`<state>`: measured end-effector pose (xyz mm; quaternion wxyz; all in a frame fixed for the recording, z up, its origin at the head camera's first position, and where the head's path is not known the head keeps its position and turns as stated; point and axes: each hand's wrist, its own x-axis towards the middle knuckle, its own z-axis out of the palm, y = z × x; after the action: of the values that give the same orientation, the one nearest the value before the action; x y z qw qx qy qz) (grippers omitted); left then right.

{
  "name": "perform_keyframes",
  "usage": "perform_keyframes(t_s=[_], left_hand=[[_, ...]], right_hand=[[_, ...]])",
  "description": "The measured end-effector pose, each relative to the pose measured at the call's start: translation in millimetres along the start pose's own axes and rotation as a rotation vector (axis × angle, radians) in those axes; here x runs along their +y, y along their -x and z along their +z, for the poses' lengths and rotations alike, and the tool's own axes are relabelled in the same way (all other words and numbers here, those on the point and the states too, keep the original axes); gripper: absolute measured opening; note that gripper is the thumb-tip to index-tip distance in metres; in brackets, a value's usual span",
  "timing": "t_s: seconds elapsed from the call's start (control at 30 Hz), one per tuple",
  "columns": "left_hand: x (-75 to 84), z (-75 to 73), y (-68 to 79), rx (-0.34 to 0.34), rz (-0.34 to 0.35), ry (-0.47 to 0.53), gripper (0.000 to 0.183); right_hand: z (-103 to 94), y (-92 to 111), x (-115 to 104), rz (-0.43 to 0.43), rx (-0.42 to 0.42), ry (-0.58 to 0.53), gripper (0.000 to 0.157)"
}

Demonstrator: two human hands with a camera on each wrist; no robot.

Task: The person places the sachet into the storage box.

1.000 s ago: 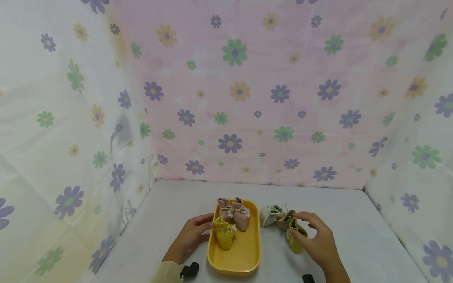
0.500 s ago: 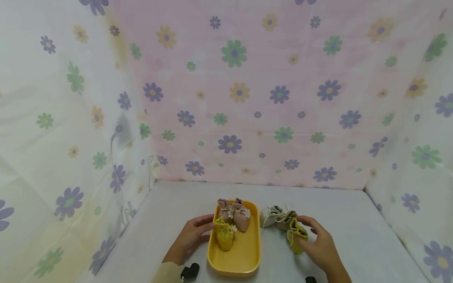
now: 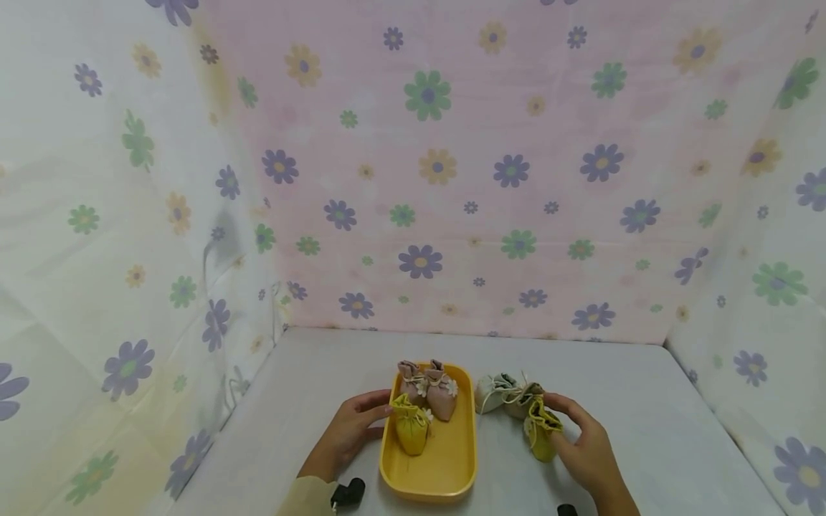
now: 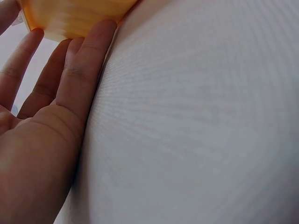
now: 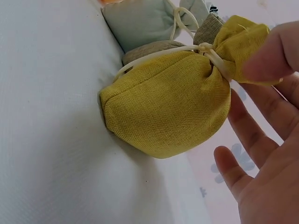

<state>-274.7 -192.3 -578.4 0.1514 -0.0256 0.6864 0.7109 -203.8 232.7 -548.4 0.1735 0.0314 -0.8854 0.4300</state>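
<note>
Change, L to R: L hand (image 3: 351,430) unmoved over last sec., at left rim of rounded rectangular yellow tray (image 3: 445,474). Tray contents also as before: two dusty-pink cloth drawstring bags (image 3: 442,401) at far end, bright yellow cloth drawstring bag (image 3: 411,435) nearer, by left wall. Right of tray, on white worktop (image 3: 342,362): pale grey-green cloth bag (image 3: 488,398) just beside rim, then brown-grey woven bag (image 3: 517,411), both unshifted. Further right, nearer the person: mustard-yellow woven drawstring bag (image 5: 163,107), pos. much the same. R hand (image 3: 590,450) has altered: thumb, approx. 1 sec. ago across front of mustard bag's neck, now at right side of its mouth, leaving mouth in clear view. Judged meaning: hold on this bag being adjusted; no transfer to tray under way.

Grip, L: fingers fairly straight, slightly spread, tips against tray's outer wall; thumb at rim. Judged a steadying touch.

Grip, R: thumb over mustard bag's mouth, some fingers behind, others spread clear; forefinger tip nr. brown-grey bag's mouth. Whether cloth is pinched: can't tell. Bag's base appears to rest on worktop; full contact n/c.
</note>
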Motion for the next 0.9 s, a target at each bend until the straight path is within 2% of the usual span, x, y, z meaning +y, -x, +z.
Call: perform_keyframes(t_s=[0.13, 0.3, 0.5, 0.9], left_hand=[[1.1, 1.1, 0.3, 0.003, 0.002, -0.008, 0.069], [0.7, 1.6, -0.1, 0.011, 0.001, -0.01, 0.068], [0.6, 2.0, 0.1, 0.021, -0.002, -0.004, 0.066], [0.7, 1.1, 0.6, 0.017, -0.006, -0.004, 0.068]], right_hand=[[1.5, 0.0, 2.4, -0.03, 0.059, 0.025, 0.061], [2.1, 0.5, 2.0, -0.049, 0.081, 0.027, 0.051], [0.8, -0.1, -0.5, -0.052, 0.116, 0.029, 0.038], [1.8, 0.3, -1.0, -0.015, 0.154, 0.021, 0.029]])
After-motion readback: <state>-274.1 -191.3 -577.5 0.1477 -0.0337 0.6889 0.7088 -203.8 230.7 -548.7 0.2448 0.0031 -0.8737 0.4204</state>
